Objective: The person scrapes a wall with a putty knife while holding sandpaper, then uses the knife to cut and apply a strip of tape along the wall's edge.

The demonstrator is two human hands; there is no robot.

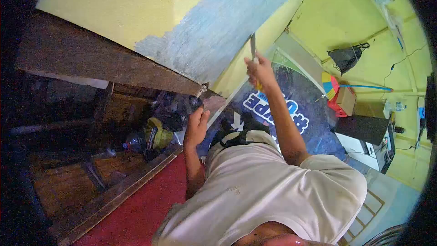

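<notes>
My right hand [261,72] is closed around a scraper [253,45] with a thin grey blade and a bit of yellow showing below the fist. The blade tip meets the edge of the painted board [236,9], which is yellow with a broad blue-grey patch. Lower and to the left, my left hand [196,127] has its fingers curled at a small dark round object [195,103]. That object sits just below the corner of a brown wooden beam [104,50], and its kind cannot be made out.
Under the beam is a dark recess with a yellow-green bag [157,134] and a bottle [133,143]. A dark printed mat [282,109] covers the floor. Right of it stand a dark-topped white cabinet [364,141] and a cardboard box [347,101]. A black drawstring bag [347,58] hangs on the wall.
</notes>
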